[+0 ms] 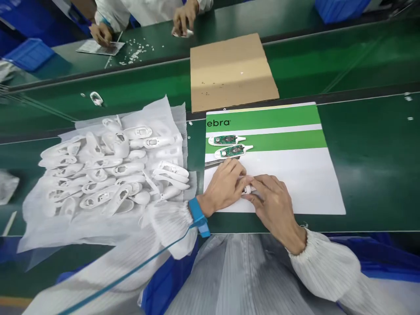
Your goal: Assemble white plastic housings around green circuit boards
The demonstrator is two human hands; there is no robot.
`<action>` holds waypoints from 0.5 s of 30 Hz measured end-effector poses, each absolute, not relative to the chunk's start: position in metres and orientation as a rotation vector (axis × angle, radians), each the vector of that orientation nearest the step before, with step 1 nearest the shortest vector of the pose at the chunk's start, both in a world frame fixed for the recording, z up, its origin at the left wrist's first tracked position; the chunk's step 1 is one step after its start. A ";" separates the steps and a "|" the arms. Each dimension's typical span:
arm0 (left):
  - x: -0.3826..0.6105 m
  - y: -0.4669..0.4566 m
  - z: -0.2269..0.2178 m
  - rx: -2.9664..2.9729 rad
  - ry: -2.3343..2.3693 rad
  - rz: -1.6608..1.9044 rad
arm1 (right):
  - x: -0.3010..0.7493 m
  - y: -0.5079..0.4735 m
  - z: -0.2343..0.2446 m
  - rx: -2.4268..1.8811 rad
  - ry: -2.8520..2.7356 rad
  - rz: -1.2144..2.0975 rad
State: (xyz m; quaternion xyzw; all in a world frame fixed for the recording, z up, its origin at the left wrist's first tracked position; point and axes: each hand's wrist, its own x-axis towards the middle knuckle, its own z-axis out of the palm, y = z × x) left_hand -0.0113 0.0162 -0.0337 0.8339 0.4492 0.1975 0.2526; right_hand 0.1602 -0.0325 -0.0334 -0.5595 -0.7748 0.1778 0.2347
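Note:
My left hand [226,183] and my right hand [274,199] meet over the white and green board [305,179]. Between their fingertips is a small white plastic housing [247,190], mostly covered by the fingers. Both hands are closed on it. Just beyond my left hand lie two white housings with green circuit boards in them, the nearer housing [231,152] and the farther housing [226,139]. Dark tweezers [215,162] rest partly beneath my left hand. A blue wrist strap [198,214] with a cord circles my left wrist.
Many white plastic shells [105,162] lie piled on white sheeting [82,234] to the left. A cardboard sheet [231,74] bridges the gap behind the board. Across the bench, a co-worker's hands [185,17] work near scattered small white pieces [136,52]. Blue bins [29,53] stand farther off.

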 end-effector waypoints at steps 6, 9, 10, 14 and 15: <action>-0.032 -0.040 -0.025 2.043 1.347 0.642 | 0.163 -0.050 -0.033 -1.562 -2.037 0.495; -0.029 -0.052 -0.024 1.844 1.399 0.797 | 0.164 -0.052 -0.035 -1.564 -2.059 0.466; -0.027 -0.054 -0.023 1.799 1.408 0.835 | 0.164 -0.052 -0.036 -1.564 -2.066 0.461; -0.019 -0.051 -0.021 1.729 1.422 0.912 | 0.161 -0.054 -0.038 -1.506 -2.106 0.497; -0.018 -0.049 -0.022 1.719 1.414 0.908 | 0.161 -0.054 -0.037 -1.475 -2.110 0.529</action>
